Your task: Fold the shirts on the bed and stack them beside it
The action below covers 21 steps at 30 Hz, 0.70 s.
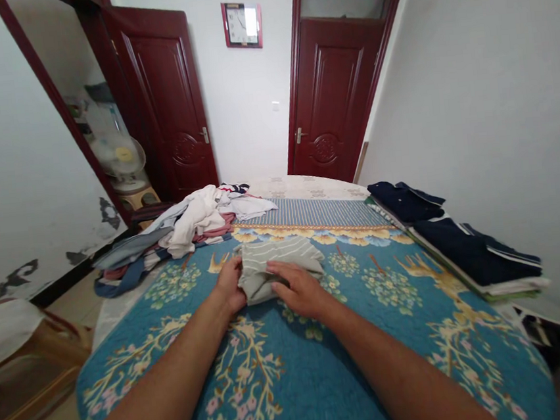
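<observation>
A grey-green garment with pale stripes [279, 253] lies folded into a small bundle on the flowered blue cover of the table. My left hand [231, 285] grips its left edge, with the fingers curled round the fabric. Across the front of the bundle rests my right hand [301, 290], its fingers stretched out over the cloth. A fold gapes a little between the two hands. The garment's exact kind is hard to make out.
A loose heap of clothes [196, 221] lies at the table's far left. Folded dark navy shirts [476, 247] are stacked along the right edge. A stool [26, 353] stands at the left, and a fan [119, 156] is in the doorway. The blue cover [296, 380] reaches the near edge.
</observation>
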### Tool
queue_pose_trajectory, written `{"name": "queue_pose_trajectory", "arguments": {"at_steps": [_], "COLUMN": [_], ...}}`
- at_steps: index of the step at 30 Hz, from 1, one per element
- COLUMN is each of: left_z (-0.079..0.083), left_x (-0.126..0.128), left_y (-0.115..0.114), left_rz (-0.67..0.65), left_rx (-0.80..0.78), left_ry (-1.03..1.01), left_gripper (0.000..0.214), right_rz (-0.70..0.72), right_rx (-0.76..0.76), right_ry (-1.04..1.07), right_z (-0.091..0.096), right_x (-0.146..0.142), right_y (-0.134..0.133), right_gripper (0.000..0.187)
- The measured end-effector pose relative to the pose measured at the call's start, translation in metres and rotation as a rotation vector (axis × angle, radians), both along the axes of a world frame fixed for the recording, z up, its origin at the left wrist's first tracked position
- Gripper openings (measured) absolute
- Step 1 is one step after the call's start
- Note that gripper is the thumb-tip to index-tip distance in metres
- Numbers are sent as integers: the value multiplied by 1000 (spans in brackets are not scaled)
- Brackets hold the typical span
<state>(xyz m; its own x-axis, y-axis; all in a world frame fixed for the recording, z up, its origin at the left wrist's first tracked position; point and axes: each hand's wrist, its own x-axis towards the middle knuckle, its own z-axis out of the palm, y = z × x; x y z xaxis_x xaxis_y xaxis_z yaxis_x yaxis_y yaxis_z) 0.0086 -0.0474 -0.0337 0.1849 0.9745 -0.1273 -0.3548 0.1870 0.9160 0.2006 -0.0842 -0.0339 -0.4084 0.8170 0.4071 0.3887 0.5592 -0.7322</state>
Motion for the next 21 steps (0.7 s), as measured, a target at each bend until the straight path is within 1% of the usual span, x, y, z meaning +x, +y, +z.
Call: {"name": "queue_pose_trajectory", "arguments": {"at_steps": [1, 2, 3, 5, 6, 8, 10, 12, 14, 16, 18, 20, 21], "left_z": [-1, -1, -2, -7, -9, -16, -22, -25, -25, -24, -22, -22, -22], "left_x": [-5, -10, -14, -20, -22, -22, -21, -22, -25, -30, -34, -36, -36], "left_y": [2, 4, 6, 7, 8, 10, 13, 15, 18, 19, 19, 18, 17], "left_rz": [2, 12, 28, 70, 91, 123, 153, 191, 216, 225, 229, 239, 241], "left_rx": [-51, -107, -159, -215, -222, -202, -168, -146, -122, -108, -101, -59, -26], "left_ry": [-32, -70, -96, -84, -65, -30, 3, 45, 75, 91, 125, 171, 194], "left_gripper": [63, 64, 63, 53, 47, 40, 41, 44, 49, 62, 80, 92, 95], "right_rz": [18, 7, -40, -203, -293, -441, -502, -475, -390, -296, -238, -235, -253], "right_rx": [-29, -63, -92, -101, -79, -20, 12, 26, 51, 107, 177, 229, 243], "right_ry": [57, 129, 205, 309, 311, 225, 85, -21, -85, -147, -211, -250, -258], "right_z": [-6, -9, -11, -9, -8, -6, -6, -8, -11, -16, -23, -31, -35], "right_x": [2, 6, 11, 24, 32, 51, 69, 84, 92, 96, 95, 92, 90], "right_y": [5, 11, 16, 28, 34, 44, 50, 51, 48, 42, 38, 38, 39], "right_gripper": [37, 36, 35, 36, 35, 32, 28, 26, 26, 30, 32, 28, 25]}}
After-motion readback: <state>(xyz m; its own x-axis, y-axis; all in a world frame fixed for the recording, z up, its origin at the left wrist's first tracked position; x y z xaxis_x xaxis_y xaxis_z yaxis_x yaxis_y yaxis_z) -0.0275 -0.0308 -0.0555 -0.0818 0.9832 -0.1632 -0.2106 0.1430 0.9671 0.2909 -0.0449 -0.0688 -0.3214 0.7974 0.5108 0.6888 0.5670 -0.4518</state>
